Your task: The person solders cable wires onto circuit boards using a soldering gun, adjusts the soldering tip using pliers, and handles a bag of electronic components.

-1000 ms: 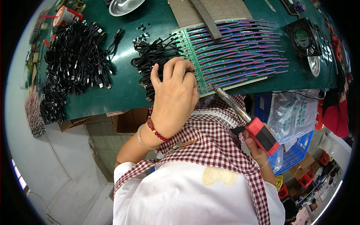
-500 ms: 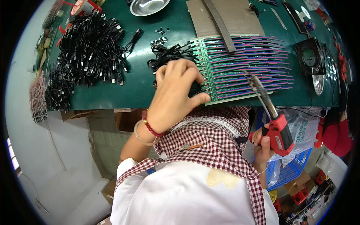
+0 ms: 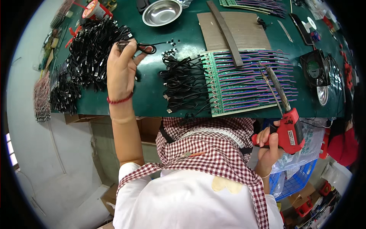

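Observation:
My left hand (image 3: 121, 72) is closed on a coiled black cable (image 3: 147, 49) at the right edge of a large heap of black cables (image 3: 89, 53). My right hand (image 3: 268, 147) grips a red soldering gun (image 3: 289, 131) by its handle. Its long metal tip slants up over the right part of a green circuit board panel (image 3: 214, 86). Rows of dark red-and-blue wires (image 3: 251, 93) run rightward across that panel. Several black cables (image 3: 185, 82) lie along the panel's left edge, their ends at its pads.
A metal bar (image 3: 225, 32) lies across a cardboard sheet (image 3: 253, 34) and the panel's upper edge. Small black parts (image 3: 170, 52) sit left of the panel. Farther back is a steel bowl (image 3: 162, 13); a black fan (image 3: 315, 65) stands at the right. A blue basket (image 3: 295, 185) is below.
My left hand has moved left and away from the panel's edge to the heap and taken hold of a coiled cable. The soldering gun stays in my right hand, shifted only slightly.

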